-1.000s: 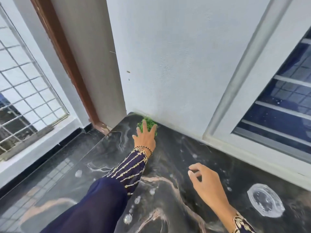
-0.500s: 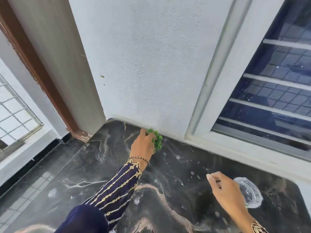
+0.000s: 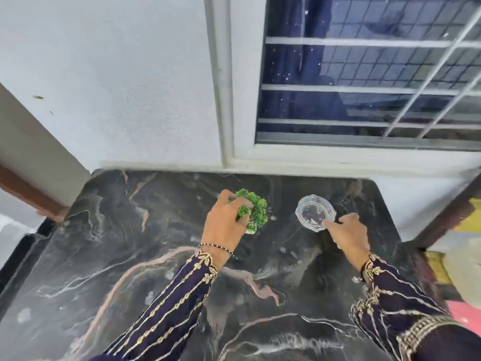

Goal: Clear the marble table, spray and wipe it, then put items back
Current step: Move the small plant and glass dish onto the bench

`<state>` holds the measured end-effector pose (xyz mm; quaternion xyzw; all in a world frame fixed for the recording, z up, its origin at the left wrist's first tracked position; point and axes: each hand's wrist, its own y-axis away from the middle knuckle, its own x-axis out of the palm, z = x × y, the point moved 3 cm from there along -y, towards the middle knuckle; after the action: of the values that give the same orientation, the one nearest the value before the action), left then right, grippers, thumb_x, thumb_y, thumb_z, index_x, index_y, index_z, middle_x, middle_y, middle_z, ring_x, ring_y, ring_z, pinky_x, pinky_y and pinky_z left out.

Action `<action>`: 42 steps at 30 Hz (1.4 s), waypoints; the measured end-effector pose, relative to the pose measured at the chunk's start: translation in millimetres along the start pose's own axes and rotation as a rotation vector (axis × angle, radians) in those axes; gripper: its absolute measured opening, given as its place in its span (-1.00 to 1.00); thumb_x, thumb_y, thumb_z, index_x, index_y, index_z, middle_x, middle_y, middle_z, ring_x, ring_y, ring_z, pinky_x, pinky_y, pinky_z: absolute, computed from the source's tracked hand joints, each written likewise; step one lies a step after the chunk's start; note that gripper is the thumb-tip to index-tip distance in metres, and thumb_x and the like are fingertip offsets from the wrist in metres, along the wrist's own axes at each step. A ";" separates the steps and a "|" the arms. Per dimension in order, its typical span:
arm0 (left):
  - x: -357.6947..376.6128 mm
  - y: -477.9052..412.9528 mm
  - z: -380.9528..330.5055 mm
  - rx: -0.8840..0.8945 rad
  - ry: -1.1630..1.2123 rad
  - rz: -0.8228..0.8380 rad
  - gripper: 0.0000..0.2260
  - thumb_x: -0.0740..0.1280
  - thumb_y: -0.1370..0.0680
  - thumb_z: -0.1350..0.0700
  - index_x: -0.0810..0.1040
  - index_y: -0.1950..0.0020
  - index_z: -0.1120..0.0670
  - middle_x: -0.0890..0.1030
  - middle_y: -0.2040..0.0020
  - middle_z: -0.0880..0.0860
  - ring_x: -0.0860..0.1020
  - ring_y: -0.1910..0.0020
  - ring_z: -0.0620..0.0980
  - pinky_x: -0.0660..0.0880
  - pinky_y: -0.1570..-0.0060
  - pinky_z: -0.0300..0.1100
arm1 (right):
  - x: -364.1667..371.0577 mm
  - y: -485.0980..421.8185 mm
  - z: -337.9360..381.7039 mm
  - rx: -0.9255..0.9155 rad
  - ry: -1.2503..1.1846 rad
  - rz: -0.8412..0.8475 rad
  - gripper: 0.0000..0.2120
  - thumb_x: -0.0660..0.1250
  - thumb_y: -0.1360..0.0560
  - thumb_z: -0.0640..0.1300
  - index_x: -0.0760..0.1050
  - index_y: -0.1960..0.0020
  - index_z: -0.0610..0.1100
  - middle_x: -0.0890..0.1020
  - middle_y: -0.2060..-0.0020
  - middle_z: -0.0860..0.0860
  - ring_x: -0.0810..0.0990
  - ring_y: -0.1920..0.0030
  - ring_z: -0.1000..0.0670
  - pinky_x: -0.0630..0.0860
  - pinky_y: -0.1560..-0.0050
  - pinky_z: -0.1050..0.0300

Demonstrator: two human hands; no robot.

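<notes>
Left hand [image 3: 225, 225] grips a bushy green plant [image 3: 256, 208]; right hand [image 3: 347, 230] pinches a clear faceted glass bowl [image 3: 314, 212].

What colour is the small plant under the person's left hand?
Green, atop a pale base: the small plant shows clearly in the head view.

Single head-worn wide-angle view, looking steeply down and forward from close above the black veined marble table [image 3: 104, 256], facing the white plastered wall [image 3: 117, 87] and barred window [image 3: 364, 87].
</notes>
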<state>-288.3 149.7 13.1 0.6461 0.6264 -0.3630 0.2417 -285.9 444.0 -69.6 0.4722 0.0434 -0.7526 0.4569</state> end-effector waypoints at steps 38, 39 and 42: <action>594.1 133.5 -544.1 0.581 0.090 0.855 -0.74 0.41 -0.42 0.25 0.65 -0.07 0.02 0.48 -0.12 0.02 0.50 -0.09 -0.05 0.40 -0.11 -0.27 | -341.5 -115.4 -607.9 0.478 -0.191 -0.232 -0.83 0.34 -0.56 -0.24 0.49 -0.13 -0.23 0.71 0.37 -0.08 0.70 0.19 -0.17 0.55 0.15 0.02; 615.3 135.7 -551.3 0.592 0.080 0.874 -0.74 0.41 -0.42 0.28 0.65 -0.07 0.04 0.50 -0.11 0.04 0.50 -0.09 -0.03 0.39 -0.10 -0.27 | -342.2 -122.8 -623.5 0.501 -0.184 -0.234 -0.80 0.33 -0.55 -0.25 0.48 -0.16 -0.26 0.72 0.35 -0.13 0.70 0.18 -0.19 0.57 0.11 -0.01; 678.7 138.3 -564.8 0.603 0.066 0.888 -0.72 0.41 -0.38 0.35 0.67 -0.02 0.10 0.52 -0.06 0.10 0.53 -0.06 0.04 0.39 -0.09 -0.25 | -338.2 -143.5 -667.2 0.576 -0.186 -0.223 -0.75 0.30 -0.54 -0.28 0.47 -0.21 -0.29 0.72 0.28 -0.21 0.66 0.20 -0.20 0.51 0.23 0.06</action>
<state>-90.8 999.6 -180.5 0.9007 0.1682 -0.3691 0.1556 103.4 1077.3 -235.4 0.5038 -0.1618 -0.8192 0.2212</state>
